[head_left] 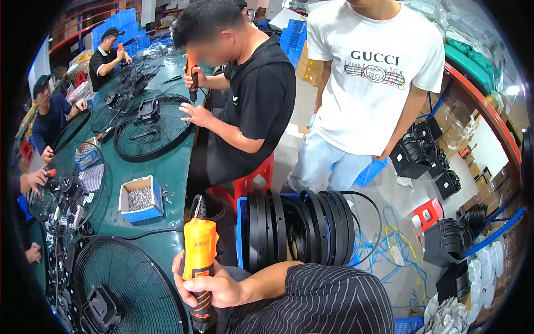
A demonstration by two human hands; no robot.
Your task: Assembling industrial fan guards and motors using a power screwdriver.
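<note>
My right hand [214,286] is wrapped round an orange and black electric screwdriver [201,245], held upright with its tip pointing down; a cord leaves its top. To its left, on the green tabletop, lies a round black wire fan guard [130,278] with a dark bracket [102,309] at its middle. The screwdriver's tip is beside the guard's rim, near the lower edge, and I cannot tell whether it touches anything. My left hand does not show. Beyond the guard stands a small blue and white box [142,203] full of small screws.
A blue crate [243,234] packed with black rings [278,228] stands right of the table. Behind it, a person [253,94] on a red stool [250,183] drives a screwdriver into another fan guard [150,136]. Someone in white [378,83] stands nearby. Co-workers line the table's far side.
</note>
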